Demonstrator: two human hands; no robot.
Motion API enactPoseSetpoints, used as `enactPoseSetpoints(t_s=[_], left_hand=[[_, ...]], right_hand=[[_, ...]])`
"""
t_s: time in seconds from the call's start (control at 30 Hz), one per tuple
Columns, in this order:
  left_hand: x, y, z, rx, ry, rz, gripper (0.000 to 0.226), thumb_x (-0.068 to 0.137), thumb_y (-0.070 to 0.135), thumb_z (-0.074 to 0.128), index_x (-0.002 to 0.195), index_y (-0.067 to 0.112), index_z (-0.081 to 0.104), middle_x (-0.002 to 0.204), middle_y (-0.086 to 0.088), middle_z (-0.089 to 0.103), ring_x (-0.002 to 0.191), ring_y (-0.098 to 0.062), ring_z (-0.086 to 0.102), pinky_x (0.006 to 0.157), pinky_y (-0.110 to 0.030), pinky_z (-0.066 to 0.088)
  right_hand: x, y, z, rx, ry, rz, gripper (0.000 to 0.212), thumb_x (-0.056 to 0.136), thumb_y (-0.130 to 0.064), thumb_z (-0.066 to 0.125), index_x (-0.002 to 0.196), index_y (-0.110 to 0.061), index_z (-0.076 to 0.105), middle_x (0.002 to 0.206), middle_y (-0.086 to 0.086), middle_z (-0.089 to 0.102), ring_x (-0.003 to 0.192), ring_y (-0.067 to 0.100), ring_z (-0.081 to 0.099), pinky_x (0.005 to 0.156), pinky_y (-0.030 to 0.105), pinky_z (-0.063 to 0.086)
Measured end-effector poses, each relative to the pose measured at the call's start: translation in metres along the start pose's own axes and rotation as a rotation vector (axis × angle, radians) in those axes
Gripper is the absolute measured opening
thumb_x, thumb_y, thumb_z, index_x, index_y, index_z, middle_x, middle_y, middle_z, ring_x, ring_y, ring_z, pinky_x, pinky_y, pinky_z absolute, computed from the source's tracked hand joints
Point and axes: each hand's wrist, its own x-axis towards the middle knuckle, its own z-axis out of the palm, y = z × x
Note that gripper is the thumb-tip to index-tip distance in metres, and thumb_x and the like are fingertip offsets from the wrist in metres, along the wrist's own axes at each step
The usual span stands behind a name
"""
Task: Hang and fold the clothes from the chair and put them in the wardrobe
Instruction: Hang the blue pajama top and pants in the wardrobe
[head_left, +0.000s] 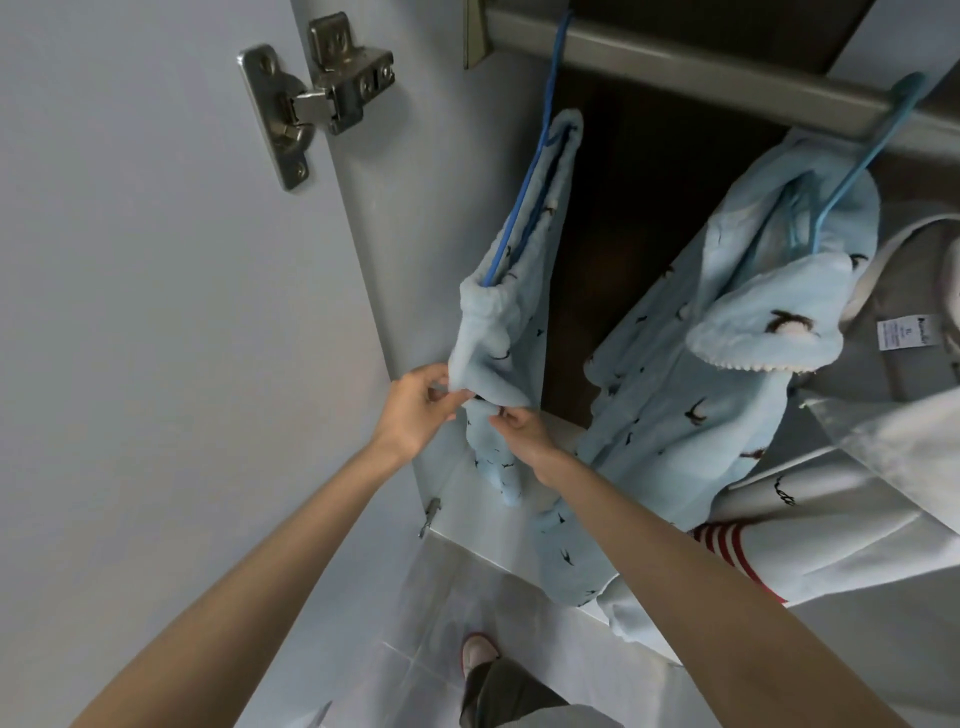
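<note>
**Q:** Where do things stand with the clothes?

**A:** A pale blue fleece garment with small dark bird prints hangs on a blue hanger from the wardrobe rail. It is at the rail's left end, just beside the open door. Both hands are on its lower half.

**Q:** Holding it how?

**A:** The left hand has its fingers curled and pinches the fabric's hanging edge. The right hand, just beside it, pinches a fold slightly lower between thumb and fingertips. It looks like straightening, not lifting.

**Q:** What else is hung?

**A:** To the right, well apart on the same rail, a matching fleece top hangs on a teal hanger. Beyond it are a grey garment with a white label and some white clothing at the frame's edge.

**Q:** How much is left?

**A:** At least two pieces appear hung. I judge this one nearly finished and needing only smoothing. The chair is out of view, so I cannot tell what remains to hang or fold.
</note>
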Motion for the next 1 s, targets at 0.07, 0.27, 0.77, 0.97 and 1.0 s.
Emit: enactPoseSetpoints(t_s=[0.07, 0.27, 0.77, 0.97, 1.0], left_hand=[[-0.005, -0.005, 0.004, 0.011, 0.005, -0.031, 0.018, 0.085, 0.022, 0.071, 0.098, 0.009, 0.069, 0.096, -0.009, 0.069, 0.079, -0.032, 0.068, 0.076, -0.044, 0.059], [-0.017, -0.006, 0.016, 0.013, 0.027, -0.063, 0.018, 0.085, 0.022, 0.071, 0.099, 0.011, 0.066, 0.091, 0.002, 0.065, 0.074, -0.028, 0.068, 0.076, -0.046, 0.058], [-0.043, -0.013, 0.018, 0.033, -0.025, -0.094, 0.037, 0.091, 0.024, 0.063, 0.127, 0.015, 0.056, 0.099, 0.004, 0.067, 0.101, -0.013, 0.063, 0.094, -0.025, 0.045], [-0.084, -0.020, 0.000, 0.079, -0.119, -0.090, 0.042, 0.096, 0.024, 0.056, 0.135, 0.013, 0.048, 0.120, -0.005, 0.061, 0.110, -0.019, 0.058, 0.083, -0.017, 0.046], [-0.093, -0.021, -0.003, 0.080, -0.128, -0.077, 0.040, 0.096, 0.023, 0.055, 0.135, 0.012, 0.049, 0.120, -0.005, 0.060, 0.110, -0.020, 0.058, 0.075, -0.011, 0.044]], right_hand=[[-0.006, 0.005, 0.003, -0.005, -0.056, 0.012, 0.032, 0.098, -0.013, 0.049, 0.130, -0.012, 0.056, 0.113, -0.002, 0.059, 0.105, 0.009, 0.053, 0.070, 0.009, 0.043], [-0.017, 0.010, 0.004, -0.048, -0.106, 0.076, 0.037, 0.100, -0.017, 0.046, 0.136, -0.017, 0.050, 0.118, -0.004, 0.052, 0.109, 0.009, 0.048, 0.089, 0.021, 0.038], [-0.055, 0.017, 0.008, -0.002, -0.043, 0.201, 0.046, 0.096, -0.016, 0.050, 0.139, -0.026, 0.038, 0.133, 0.003, 0.051, 0.115, 0.020, 0.052, 0.078, 0.026, 0.049], [-0.117, 0.014, 0.013, 0.068, 0.049, 0.176, 0.051, 0.096, -0.016, 0.056, 0.143, -0.018, 0.036, 0.129, 0.006, 0.054, 0.102, 0.015, 0.054, 0.076, 0.024, 0.047], [-0.130, 0.016, 0.016, 0.071, 0.058, 0.171, 0.050, 0.096, -0.016, 0.056, 0.142, -0.017, 0.037, 0.125, 0.006, 0.055, 0.099, 0.015, 0.055, 0.080, 0.026, 0.046]])
